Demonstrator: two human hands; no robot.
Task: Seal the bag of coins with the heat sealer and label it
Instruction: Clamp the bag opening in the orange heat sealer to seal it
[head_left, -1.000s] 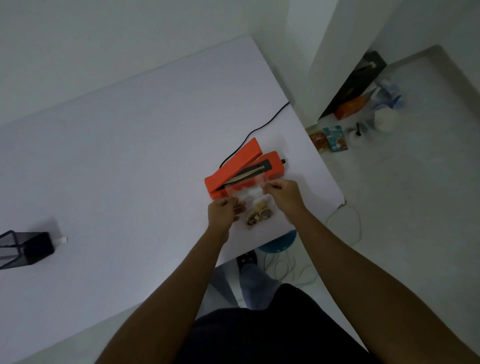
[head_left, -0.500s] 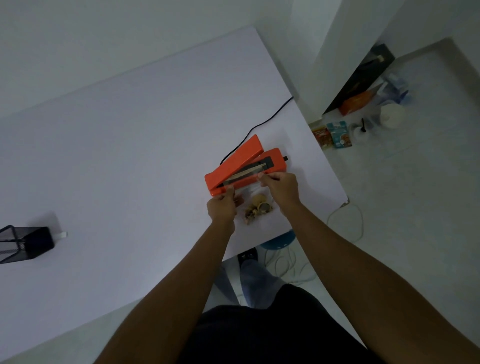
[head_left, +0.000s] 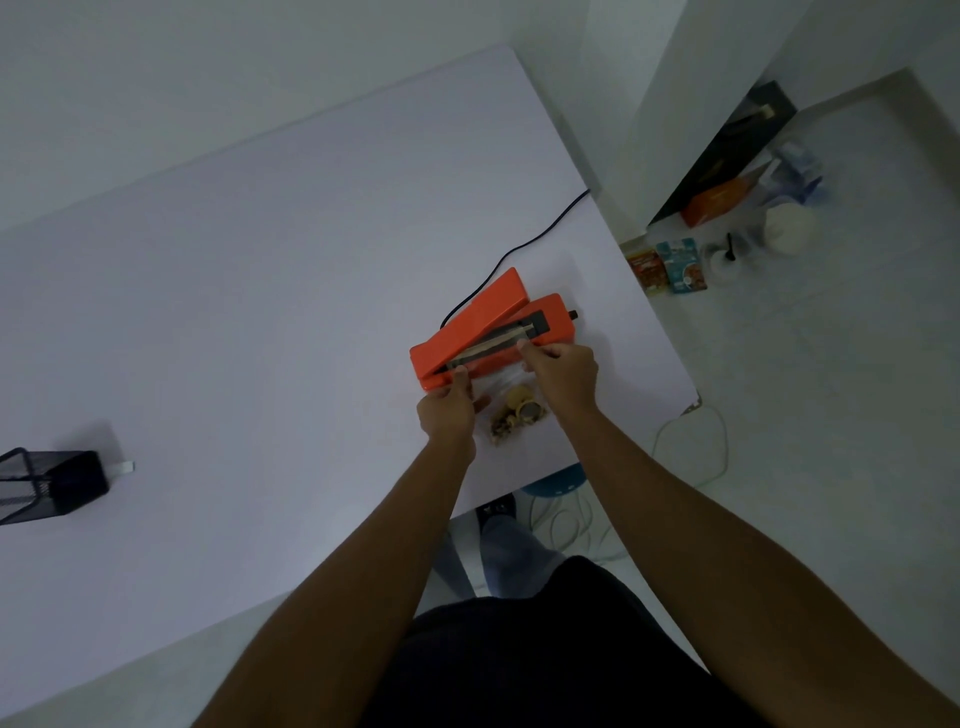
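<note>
An orange heat sealer (head_left: 488, 322) sits near the table's right edge with its lid raised and the sealing strip showing. A clear plastic bag (head_left: 506, 387) with several coins (head_left: 519, 415) lies just in front of it, its mouth laid across the strip. My left hand (head_left: 449, 410) pinches the bag's left top corner at the sealer's left end. My right hand (head_left: 563, 371) pinches the right top corner against the sealer's front. The bag's top edge is partly hidden by my fingers.
The white table (head_left: 260, 312) stretches left. A black mesh holder (head_left: 47, 488) stands at the far left edge. The sealer's black cord (head_left: 519, 249) runs back to the right. Boxes, packets and a white jar (head_left: 787, 228) lie on the floor at right.
Both hands have carried the bag's mouth forward from in front of the sealer onto its sealing strip. The coins slid up closer to the sealer.
</note>
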